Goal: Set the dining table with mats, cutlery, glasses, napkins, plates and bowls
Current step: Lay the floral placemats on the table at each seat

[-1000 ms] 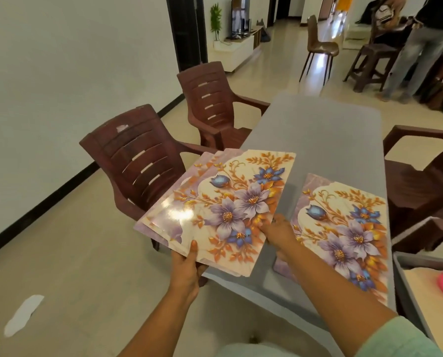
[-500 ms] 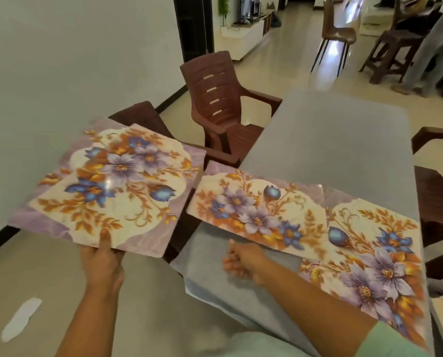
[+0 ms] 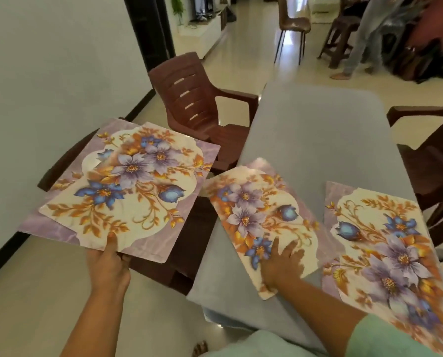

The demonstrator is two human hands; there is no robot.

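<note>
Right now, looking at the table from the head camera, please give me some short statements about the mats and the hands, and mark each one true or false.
1. Two flower-printed rectangular place mats lie on the grey table: the middle mat and the right mat. True.
2. The left hand holds nothing. False: it grips a stack of flower-printed mats, thumb on top, held off the table's left side.
3. The right hand rests with spread fingers on the middle mat. True.
4. Plates and glasses already stand on the table. False: only mats are seen on it.
5. A brown plastic chair stands at the table's left side. True.
</note>
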